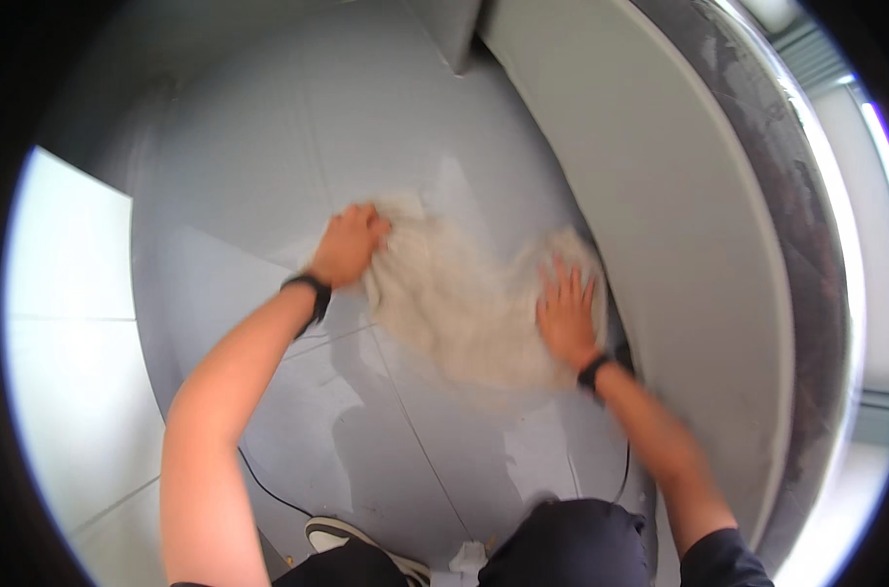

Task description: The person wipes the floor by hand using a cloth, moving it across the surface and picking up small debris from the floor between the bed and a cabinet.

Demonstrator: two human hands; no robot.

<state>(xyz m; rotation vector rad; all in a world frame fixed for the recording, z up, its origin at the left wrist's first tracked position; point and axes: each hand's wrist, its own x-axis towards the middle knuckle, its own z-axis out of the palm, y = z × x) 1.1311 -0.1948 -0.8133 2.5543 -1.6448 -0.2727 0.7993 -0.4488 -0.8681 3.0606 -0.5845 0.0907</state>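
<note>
left grip (352, 248) curled at pale cloth (454, 308), can't tell if pinching, right grip (568, 315) spread flat on it, grey floor (259, 147)

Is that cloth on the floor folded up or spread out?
Spread out, though wrinkled: the pale cloth stretches across the floor from the left hand to the right hand, which lies on top of it.

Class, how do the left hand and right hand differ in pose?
The left hand has bent fingers; the right hand lies flat, fingers spread. The left hand touches the cloth at its left edge; the right hand, its right part. Both have black bands at the wrist.
</note>
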